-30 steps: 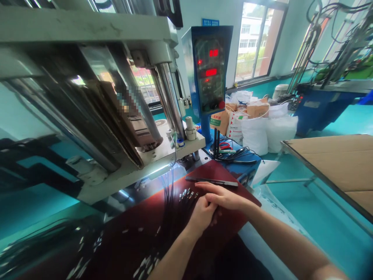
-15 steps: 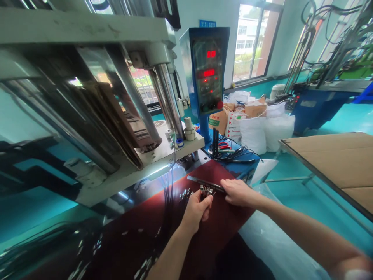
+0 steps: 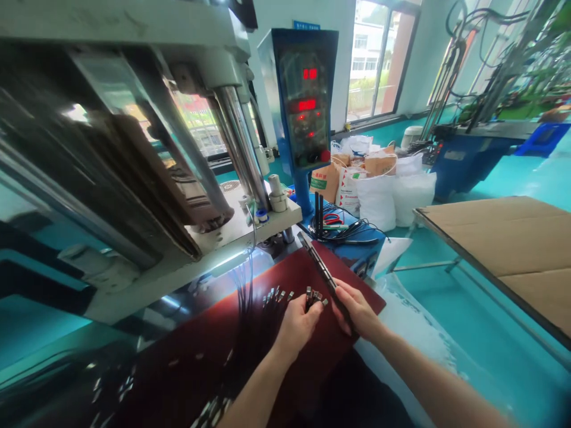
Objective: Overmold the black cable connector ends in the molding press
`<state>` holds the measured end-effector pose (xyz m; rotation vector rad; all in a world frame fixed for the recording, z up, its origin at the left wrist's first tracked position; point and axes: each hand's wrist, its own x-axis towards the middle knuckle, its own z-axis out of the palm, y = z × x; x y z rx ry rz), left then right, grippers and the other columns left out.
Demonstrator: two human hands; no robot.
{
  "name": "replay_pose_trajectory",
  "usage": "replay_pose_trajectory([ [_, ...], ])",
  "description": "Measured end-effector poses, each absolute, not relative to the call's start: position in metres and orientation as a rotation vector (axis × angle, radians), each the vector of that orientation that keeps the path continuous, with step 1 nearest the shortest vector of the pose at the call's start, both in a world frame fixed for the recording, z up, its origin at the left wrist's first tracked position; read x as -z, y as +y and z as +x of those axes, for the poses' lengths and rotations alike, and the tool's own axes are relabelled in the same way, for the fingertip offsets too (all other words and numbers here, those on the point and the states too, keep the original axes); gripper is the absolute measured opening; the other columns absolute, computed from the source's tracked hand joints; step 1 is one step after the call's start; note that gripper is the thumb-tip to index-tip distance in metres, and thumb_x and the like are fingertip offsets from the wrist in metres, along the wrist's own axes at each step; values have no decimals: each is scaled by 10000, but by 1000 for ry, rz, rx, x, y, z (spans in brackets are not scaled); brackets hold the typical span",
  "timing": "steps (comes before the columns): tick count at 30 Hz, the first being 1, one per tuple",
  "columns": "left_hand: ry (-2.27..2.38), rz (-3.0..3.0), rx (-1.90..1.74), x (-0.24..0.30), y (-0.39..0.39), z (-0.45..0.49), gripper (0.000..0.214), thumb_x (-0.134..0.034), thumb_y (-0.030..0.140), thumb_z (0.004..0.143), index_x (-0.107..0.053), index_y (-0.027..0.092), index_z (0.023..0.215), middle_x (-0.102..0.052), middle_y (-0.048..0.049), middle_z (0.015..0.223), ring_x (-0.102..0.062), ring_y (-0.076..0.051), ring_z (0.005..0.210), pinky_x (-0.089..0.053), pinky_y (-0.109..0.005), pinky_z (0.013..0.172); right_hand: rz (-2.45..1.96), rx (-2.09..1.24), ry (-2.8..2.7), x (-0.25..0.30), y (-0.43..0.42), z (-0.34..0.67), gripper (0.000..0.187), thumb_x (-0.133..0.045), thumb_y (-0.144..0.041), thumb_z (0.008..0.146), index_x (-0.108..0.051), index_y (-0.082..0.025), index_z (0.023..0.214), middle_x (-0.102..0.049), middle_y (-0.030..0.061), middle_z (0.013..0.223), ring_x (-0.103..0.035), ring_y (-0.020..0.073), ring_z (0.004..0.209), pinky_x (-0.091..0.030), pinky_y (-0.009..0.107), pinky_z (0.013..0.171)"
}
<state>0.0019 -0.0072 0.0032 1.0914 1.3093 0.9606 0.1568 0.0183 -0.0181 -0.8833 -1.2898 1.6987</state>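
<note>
1. The left hand [image 3: 298, 324] is over the red mat [image 3: 178, 362], its fingers pressed together and curled. The fingertips [image 3: 314, 311] are at a small cluster of metal connectors [image 3: 314, 298]; I cannot tell whether they pinch it.
2. The right hand [image 3: 354, 309] is closed around the lower end of a long, dark metal bar [image 3: 323, 270], with the fingers wrapped across it.
3. The bar is tilted, running up from the right hand past the far edge of the mat. Its middle passes just right of the cluster.
4. A row of similar connectors [image 3: 276, 295] lies on the mat just beyond the left hand, and black cables [image 3: 245, 291] run from that row toward the press [image 3: 134, 35].
5. More connectors lie on the lower left of the mat, too blurred to count.
6. The press stands to the left, with a steel column [image 3: 236, 142] rising from its pale base plate [image 3: 232, 238].
7. Beyond the mat is a blue control box [image 3: 298, 101] on a post, with 2 lit red readouts.
8. Further back are white sacks [image 3: 377, 202] on the floor, a sheet of cardboard [image 3: 491, 238] to the right, and a second blue machine [image 3: 468, 160].
</note>
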Motion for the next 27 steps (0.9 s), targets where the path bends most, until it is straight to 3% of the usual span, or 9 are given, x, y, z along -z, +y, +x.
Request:
replay_pose_trajectory([
  [10, 1411, 1105, -956, 11, -1, 10, 249, -635, 367, 627, -509, 157, 586, -387, 63, 415, -335, -67, 389, -231, -188, 384, -1014, -1562, -1257, 24, 14, 145, 597, -425, -518, 858, -413, -130, 1311, -451, -84, 416, -391, 74, 284, -283, 149, 276],
  [20, 1415, 1305, -1042, 10, -4, 12, 187, -567, 301, 695, -556, 136, 608, -518, 11, 539, -448, -112, 540, -330, -203, 502, -1039, -1513, -1337, 24, 13, 143, 623, -415, -537, 852, -416, -109, 1304, -443, -78, 425, -378, 81, 284, -272, 172, 284],
  [27, 1340, 1283, -965, 2, -10, 9, 245, -536, 369, 756, -520, 147, 654, -463, 44, 507, -384, -77, 441, -293, -195, 433, -1025, -1456, -1443, 26, 13, 142, 577, -408, -532, 869, -454, -137, 1286, -426, -68, 423, -362, 72, 304, -261, 179, 305],
])
